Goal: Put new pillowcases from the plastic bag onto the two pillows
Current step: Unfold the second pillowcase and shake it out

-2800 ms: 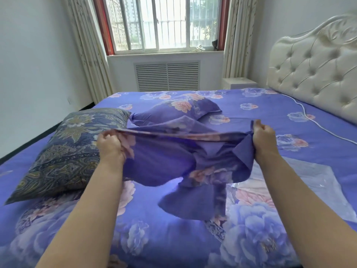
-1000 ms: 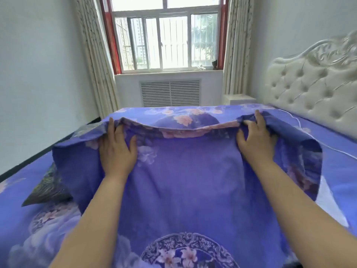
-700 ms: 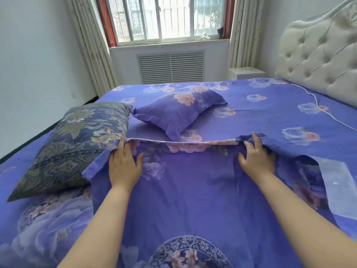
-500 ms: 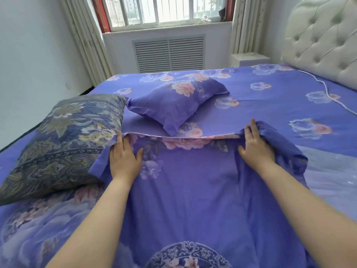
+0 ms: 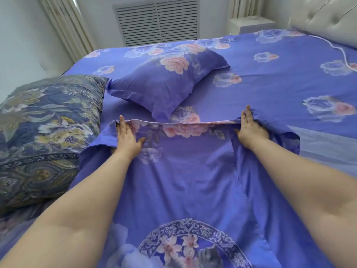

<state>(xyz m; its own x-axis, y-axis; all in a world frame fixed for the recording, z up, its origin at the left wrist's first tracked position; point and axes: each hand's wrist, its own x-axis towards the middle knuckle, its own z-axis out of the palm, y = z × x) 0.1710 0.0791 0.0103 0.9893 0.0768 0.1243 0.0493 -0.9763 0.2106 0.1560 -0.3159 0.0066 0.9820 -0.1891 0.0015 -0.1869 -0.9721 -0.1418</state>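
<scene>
A purple floral pillowcase [image 5: 185, 171] lies spread flat on the bed in front of me. My left hand [image 5: 127, 138] rests flat on its far left corner with straight fingers. My right hand [image 5: 250, 128] presses flat on its far right corner, where the cloth bunches. Beyond the pillowcase lies a pillow in a matching purple floral case [image 5: 166, 82]. To the left sits a second pillow in a dark blue paisley case [image 5: 46, 130]. A clear plastic bag [image 5: 328, 149] lies flat on the bed at the right.
The bed is covered by a purple floral sheet [image 5: 280, 80]. A white cable [image 5: 340, 51] runs along the tufted cream headboard [image 5: 328, 16] at the far right. A white nightstand [image 5: 251, 25], a vent grille [image 5: 157, 20] and curtains stand past the bed.
I shook the pillowcase open in the air, then lowered it flat onto the bed. Both hands went from gripping its edge to pressing flat on its far corners.
</scene>
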